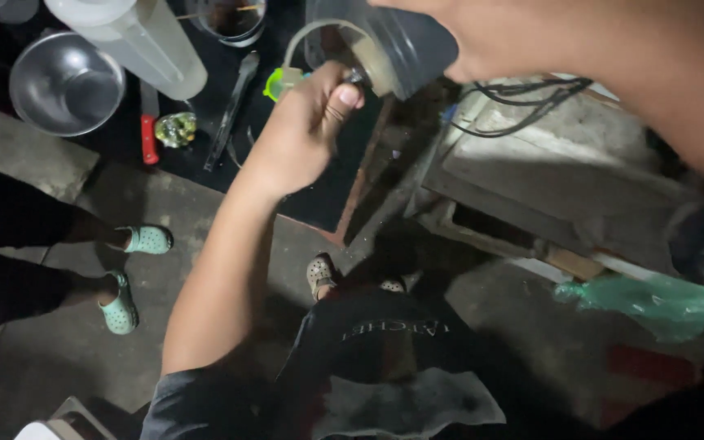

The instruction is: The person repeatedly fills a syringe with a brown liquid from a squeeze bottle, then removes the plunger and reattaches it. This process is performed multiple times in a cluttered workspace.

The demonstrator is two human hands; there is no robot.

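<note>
My right hand (523,41) grips a dark see-through jar (401,41) at the top of the view, tilted with its mouth toward the lower left. A beige paste shows at the mouth. My left hand (307,122) reaches up from below with its fingers closed on a small metal piece (357,77) at the jar's rim. What the piece is stays unclear. A small yellow-green plastic part (280,81) sits just left of that hand, partly hidden by it.
On the dark mat lie a steel bowl (67,81), a pale plastic jug (140,41), a red-handled knife (148,134) and black tongs (234,102). Another person's feet in green clogs (147,240) stand at left. A grey block with black cables (531,102) and a green bag (662,301) are at right.
</note>
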